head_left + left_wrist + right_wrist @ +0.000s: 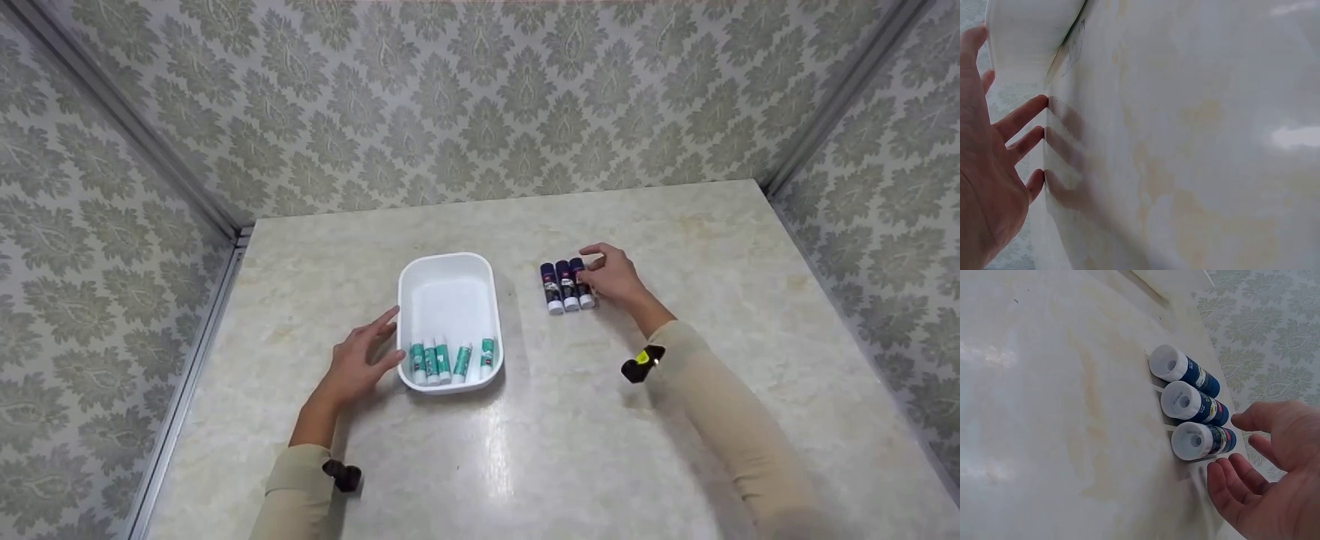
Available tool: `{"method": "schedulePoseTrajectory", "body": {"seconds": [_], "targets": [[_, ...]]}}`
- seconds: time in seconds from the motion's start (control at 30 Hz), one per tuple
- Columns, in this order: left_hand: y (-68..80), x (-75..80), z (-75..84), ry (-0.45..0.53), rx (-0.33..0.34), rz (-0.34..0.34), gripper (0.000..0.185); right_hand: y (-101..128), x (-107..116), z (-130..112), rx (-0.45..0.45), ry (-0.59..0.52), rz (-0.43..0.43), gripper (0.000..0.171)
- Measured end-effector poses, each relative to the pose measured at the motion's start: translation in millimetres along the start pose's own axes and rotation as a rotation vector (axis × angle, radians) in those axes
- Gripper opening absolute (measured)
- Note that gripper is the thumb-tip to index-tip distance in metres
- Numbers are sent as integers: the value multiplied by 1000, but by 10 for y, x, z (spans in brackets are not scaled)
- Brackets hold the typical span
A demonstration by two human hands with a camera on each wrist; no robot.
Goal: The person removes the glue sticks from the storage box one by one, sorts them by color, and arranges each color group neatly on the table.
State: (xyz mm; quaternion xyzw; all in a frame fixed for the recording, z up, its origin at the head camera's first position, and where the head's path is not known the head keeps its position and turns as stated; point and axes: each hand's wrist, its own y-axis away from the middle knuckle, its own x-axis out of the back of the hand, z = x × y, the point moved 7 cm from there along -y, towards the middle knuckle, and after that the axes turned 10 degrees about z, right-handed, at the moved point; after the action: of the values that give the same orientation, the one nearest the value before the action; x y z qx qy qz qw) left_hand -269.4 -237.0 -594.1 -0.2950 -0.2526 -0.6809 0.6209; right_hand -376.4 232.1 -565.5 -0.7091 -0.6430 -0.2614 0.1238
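On the left, a wall panel (52, 247) papered in a grey-green leafy pattern on a pale ground runs down to a metal rail (171, 420) beside the tabletop (570, 450). The tabletop is pale and glossy, marbled with faint tan patches, and catches a bright reflection near its front. The left hand (360, 364) reaches over it from a beige sleeve (296, 487), its fingers spread, touching the left side of a white tray (450, 304) but gripping nothing. Five green-and-white tubes (442, 360) sit in the tray's near end: three close together at the left, one tilted, one by the right side. Behind, the back wall (484, 97) carries the same paper. Right of the tray, well apart from it, three dark blue tubes (568, 285) with white ends lie side by side on the tabletop. The right hand (616, 279) is at the rightmost one, fingers parted and loosely bent around it without a grip. Farther right, another papered panel (877, 240) meets the back wall at a metal post (840, 94).
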Motion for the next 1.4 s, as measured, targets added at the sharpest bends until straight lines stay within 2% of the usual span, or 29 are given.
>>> {"method": "schedulePoseTrajectory", "body": {"seconds": [0.13,0.37,0.67,0.73,0.83,0.87,0.97,1.07,1.4], "targets": [[6,1,-11,0,7,0,83,49,-40,-60,12,1,13,55],[1,5,6,-14,3,-2,84,205,-174,-252,117,11,27,50],[-8,0,15,-29,-6,-6,85,376,-442,-465,196,3,-48,48],[-9,-2,12,-29,-5,-6,86,393,-513,-503,230,-1,-61,47],[-12,-5,4,-34,-9,-4,86,240,-705,-366,314,-19,-77,45],[-14,-6,3,-33,-8,-1,86,257,-746,-392,326,-14,-83,45],[-19,-11,0,-27,-15,5,84,329,-857,-491,346,-4,-104,45],[-18,-20,0,-17,-15,7,84,602,-868,-806,308,20,-120,47],[-10,-30,7,-22,3,-3,86,852,-1144,-1138,373,-17,-171,44]]}}
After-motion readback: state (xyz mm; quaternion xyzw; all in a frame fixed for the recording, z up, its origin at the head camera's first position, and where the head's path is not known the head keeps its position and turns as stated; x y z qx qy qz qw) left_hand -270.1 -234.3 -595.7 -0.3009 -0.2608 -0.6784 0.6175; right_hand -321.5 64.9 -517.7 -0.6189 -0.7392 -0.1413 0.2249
